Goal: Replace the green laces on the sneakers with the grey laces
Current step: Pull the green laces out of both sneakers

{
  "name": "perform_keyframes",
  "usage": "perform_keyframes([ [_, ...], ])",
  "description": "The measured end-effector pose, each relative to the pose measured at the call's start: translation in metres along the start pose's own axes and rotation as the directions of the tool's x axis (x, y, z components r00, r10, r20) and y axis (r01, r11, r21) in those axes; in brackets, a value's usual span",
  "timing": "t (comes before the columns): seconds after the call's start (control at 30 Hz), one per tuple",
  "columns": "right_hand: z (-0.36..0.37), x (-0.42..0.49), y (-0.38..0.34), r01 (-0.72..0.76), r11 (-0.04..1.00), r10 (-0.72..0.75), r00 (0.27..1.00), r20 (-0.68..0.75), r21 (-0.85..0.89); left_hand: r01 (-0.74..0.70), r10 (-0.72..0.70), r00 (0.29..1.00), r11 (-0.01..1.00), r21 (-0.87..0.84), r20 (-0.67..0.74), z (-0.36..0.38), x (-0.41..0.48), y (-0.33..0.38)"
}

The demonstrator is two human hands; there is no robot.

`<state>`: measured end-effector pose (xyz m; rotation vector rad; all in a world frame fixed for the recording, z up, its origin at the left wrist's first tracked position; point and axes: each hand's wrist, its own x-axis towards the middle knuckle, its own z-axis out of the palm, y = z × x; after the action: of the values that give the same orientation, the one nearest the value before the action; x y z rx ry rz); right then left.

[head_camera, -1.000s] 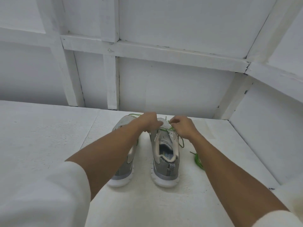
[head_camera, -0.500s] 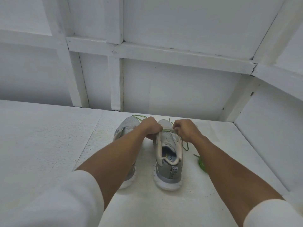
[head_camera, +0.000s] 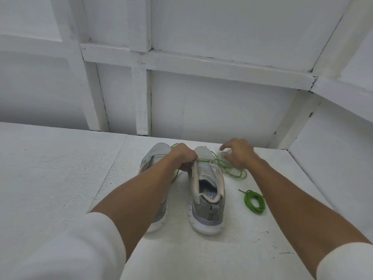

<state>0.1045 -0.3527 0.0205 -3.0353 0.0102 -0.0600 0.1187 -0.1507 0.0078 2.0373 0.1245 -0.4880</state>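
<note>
We are working on a white, grainy painted surface (head_camera: 60,168) backed by white boarded walls. On the left, the left sneaker (head_camera: 159,151), grey mesh on a thick white sole, is standing toe away, half hidden by our forearm. The left grip (head_camera: 184,158) is curling tight on the left edge of the right sneaker (head_camera: 207,190), fingers together by the eyelet row. A thin green lace (head_camera: 232,171) is trailing from that shoe in loose loops to the right. The right grip (head_camera: 240,156) is hovering over those loops, fingers apart and blurred; whether it is touching them we cannot tell. Nearer, a second green lace (head_camera: 254,201) is lying coiled.
</note>
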Motion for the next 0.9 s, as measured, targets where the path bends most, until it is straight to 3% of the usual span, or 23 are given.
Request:
perform_keyframes([
  [0.13,0.019,-0.006,-0.021,0.064,0.998,-0.064,0.996,0.066,0.005,0.037,-0.038,0.999,0.999,-0.027,-0.003,0.001,0.003,0.0],
  [0.23,0.011,-0.007,-0.018,0.028,0.988,-0.034,0.999,-0.038,-0.15,0.049,-0.05,0.999,0.998,-0.033,-0.009,0.002,0.004,0.0],
  [0.37,-0.022,-0.003,0.01,-0.238,0.94,0.178,0.954,-0.242,-0.245,0.052,-0.053,0.998,0.998,-0.025,-0.023,0.003,0.003,0.0],
  [0.43,-0.033,0.0,0.02,-0.29,0.93,0.237,0.943,-0.231,-0.228,0.053,-0.054,0.998,0.998,-0.028,-0.026,0.003,0.003,0.0],
  [0.57,-0.02,0.0,-0.001,-0.088,0.995,0.086,0.995,-0.04,-0.048,0.049,-0.05,0.998,0.998,-0.024,-0.033,0.004,0.001,0.001],
  [0.67,0.009,-0.006,-0.021,0.078,0.996,-0.077,0.996,0.048,-0.03,0.049,-0.049,0.998,0.998,-0.027,-0.032,0.003,0.001,0.001],
  [0.8,0.012,-0.011,-0.028,0.051,0.992,-0.046,0.998,0.047,-0.113,0.049,-0.051,0.998,0.998,-0.043,-0.036,0.003,0.001,-0.001],
  [0.9,-0.008,-0.009,-0.013,-0.092,0.952,0.064,0.992,-0.106,-0.291,0.049,-0.051,0.998,0.998,-0.039,-0.037,0.003,0.001,-0.001],
])
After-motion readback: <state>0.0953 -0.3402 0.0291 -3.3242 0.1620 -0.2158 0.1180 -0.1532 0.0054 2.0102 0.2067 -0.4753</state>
